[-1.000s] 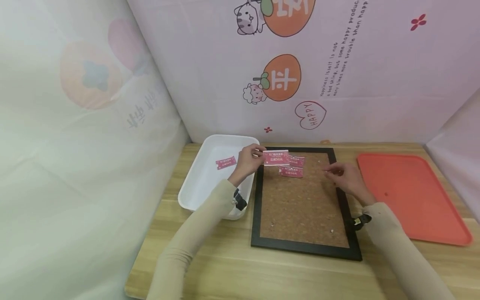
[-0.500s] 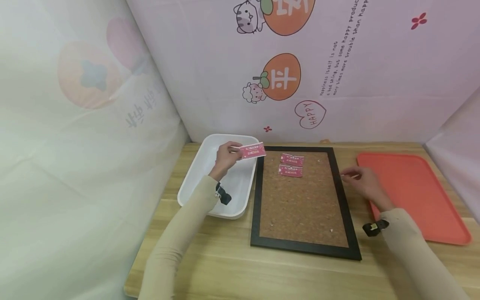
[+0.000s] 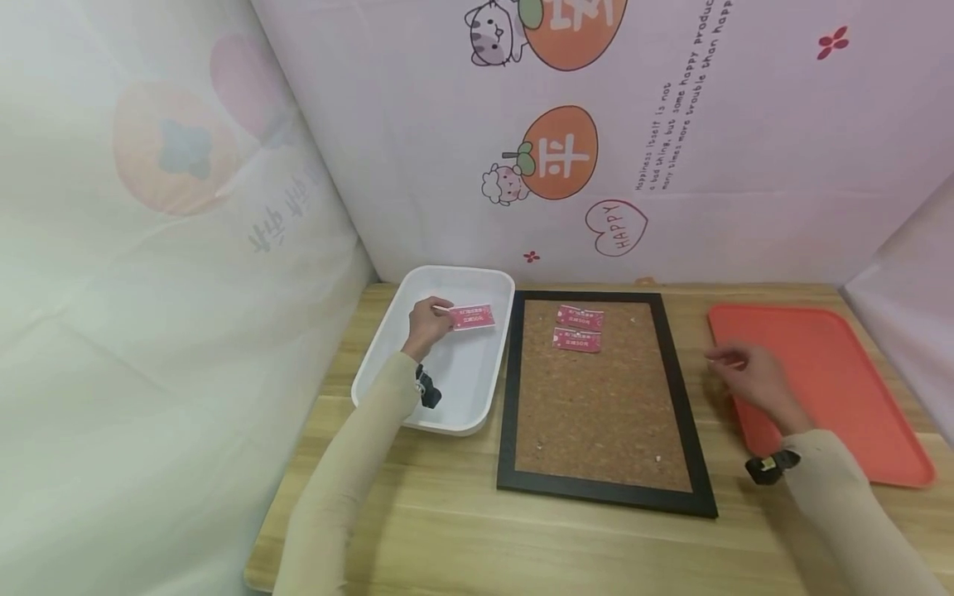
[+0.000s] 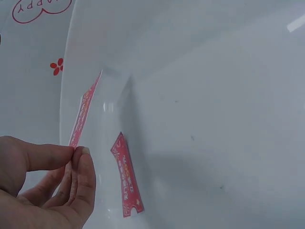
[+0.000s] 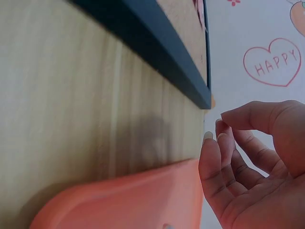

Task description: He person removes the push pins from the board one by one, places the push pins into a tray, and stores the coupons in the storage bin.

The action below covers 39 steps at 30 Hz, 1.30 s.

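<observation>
My left hand (image 3: 428,324) pinches a pink coupon (image 3: 475,316) by its edge, over the white tray (image 3: 373,377). In the left wrist view, thumb and forefinger hold this coupon (image 4: 83,114) upright, while a second coupon (image 4: 127,179) lies in the tray. That second one is hidden in the head view. Two more coupons, an upper one (image 3: 580,318) and a lower one (image 3: 577,340), are on the black-framed cork board (image 3: 604,397). Near the red tray's left edge hovers my right hand (image 3: 753,377). Its fingers (image 5: 209,157) are loosely bent, with nothing visible between them and the thumb.
The red tray (image 3: 842,381) lies right of the board; a small object (image 5: 167,226) shows in it. Several small pins, one at the lower right (image 3: 658,458), stick in the cork. Everything stands on a wooden table (image 3: 581,538) before a printed cloth backdrop (image 3: 708,232).
My left hand has carried the coupon left from over the board to over the white tray, lowering it. My right hand has moved right, from above the board toward the red tray.
</observation>
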{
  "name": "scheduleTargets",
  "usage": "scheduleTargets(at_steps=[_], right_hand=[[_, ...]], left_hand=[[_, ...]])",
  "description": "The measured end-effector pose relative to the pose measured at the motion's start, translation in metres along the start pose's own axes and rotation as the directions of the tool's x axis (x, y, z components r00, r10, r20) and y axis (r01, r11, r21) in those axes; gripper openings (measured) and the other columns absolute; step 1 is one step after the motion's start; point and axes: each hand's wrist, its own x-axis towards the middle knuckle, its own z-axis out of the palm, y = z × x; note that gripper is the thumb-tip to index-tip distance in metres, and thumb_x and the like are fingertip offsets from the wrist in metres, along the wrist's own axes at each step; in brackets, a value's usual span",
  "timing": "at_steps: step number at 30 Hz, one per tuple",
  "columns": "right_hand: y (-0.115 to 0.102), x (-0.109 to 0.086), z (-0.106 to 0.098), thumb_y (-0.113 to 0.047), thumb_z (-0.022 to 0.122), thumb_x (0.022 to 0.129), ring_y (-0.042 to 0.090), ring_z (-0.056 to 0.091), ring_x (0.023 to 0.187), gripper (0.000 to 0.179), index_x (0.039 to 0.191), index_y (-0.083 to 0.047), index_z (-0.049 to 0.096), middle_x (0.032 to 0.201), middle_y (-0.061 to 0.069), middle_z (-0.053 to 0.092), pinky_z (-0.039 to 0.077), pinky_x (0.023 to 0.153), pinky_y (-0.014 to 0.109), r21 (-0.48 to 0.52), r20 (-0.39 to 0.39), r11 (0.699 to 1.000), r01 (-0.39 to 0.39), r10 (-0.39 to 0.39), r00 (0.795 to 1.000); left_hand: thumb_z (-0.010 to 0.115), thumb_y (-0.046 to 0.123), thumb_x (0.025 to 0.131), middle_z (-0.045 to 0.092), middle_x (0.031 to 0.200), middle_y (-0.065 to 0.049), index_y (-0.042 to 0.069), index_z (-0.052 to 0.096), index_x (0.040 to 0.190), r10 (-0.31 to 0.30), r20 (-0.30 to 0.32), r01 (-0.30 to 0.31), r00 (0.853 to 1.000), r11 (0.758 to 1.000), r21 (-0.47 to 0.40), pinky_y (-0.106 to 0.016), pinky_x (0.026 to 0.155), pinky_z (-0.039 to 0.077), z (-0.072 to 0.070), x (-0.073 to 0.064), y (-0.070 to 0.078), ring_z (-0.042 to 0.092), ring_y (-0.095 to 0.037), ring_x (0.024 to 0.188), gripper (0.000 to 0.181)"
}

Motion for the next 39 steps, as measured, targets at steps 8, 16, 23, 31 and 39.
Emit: scheduleTargets(at_steps=[8,16,23,31,39], right_hand=[[0.015,-0.009,-0.002,-0.017,0.059,0.104,0.029,0.067,0.093,0.030,0.121,0.007,0.065,0.115,0.033,0.067,0.053,0.061,0.022,-0.095,-0.035,0.996,-0.006,0.003,0.999],[0.031,-0.019,-0.002,-0.019,0.055,0.107,-0.001,0.060,0.074,0.035,0.124,0.011,0.061,0.114,0.035,0.065,0.057,0.059,0.025,-0.061,-0.022,0.997,-0.049,0.047,0.999],[0.043,-0.026,-0.006,-0.018,0.056,0.106,-0.006,0.056,0.077,0.035,0.124,0.011,0.062,0.117,0.037,0.065,0.058,0.060,0.025,-0.072,-0.019,0.995,-0.062,0.061,0.998],[0.052,-0.032,-0.011,-0.019,0.056,0.106,-0.006,0.058,0.075,0.035,0.124,0.010,0.064,0.118,0.036,0.067,0.058,0.059,0.026,-0.101,-0.020,0.991,-0.083,0.081,0.996],[0.056,-0.037,-0.016,-0.019,0.055,0.107,-0.006,0.061,0.070,0.037,0.123,0.012,0.065,0.116,0.038,0.068,0.058,0.057,0.029,-0.085,-0.024,0.993,-0.087,0.085,0.996]], left_hand=[[0.067,0.004,0.090,0.072,0.117,-0.018,0.004,0.069,0.126,-0.082,-0.025,0.083,0.996,0.994,0.069,-0.024,0.072,0.052,-0.005,0.009,-0.015,0.068,-0.023,0.095,0.037],[0.065,0.001,0.086,0.069,0.130,-0.019,0.003,0.069,0.127,-0.104,-0.057,0.110,0.993,0.988,0.108,-0.031,0.087,0.053,-0.006,0.015,-0.026,0.064,-0.028,0.112,0.041],[0.061,-0.002,0.086,0.066,0.132,-0.020,0.001,0.069,0.126,-0.098,-0.088,0.113,0.991,0.976,0.186,-0.039,0.097,0.054,-0.004,0.017,-0.032,0.061,-0.032,0.118,0.040],[0.056,-0.003,0.087,0.064,0.134,-0.020,0.001,0.067,0.129,-0.089,-0.093,0.108,0.992,0.966,0.235,-0.040,0.104,0.054,-0.003,0.019,-0.032,0.059,-0.033,0.123,0.043],[0.054,-0.002,0.090,0.064,0.131,-0.022,-0.002,0.066,0.128,-0.086,-0.068,0.101,0.994,0.961,0.256,-0.037,0.091,0.057,-0.005,0.016,-0.030,0.061,-0.032,0.116,0.040]])
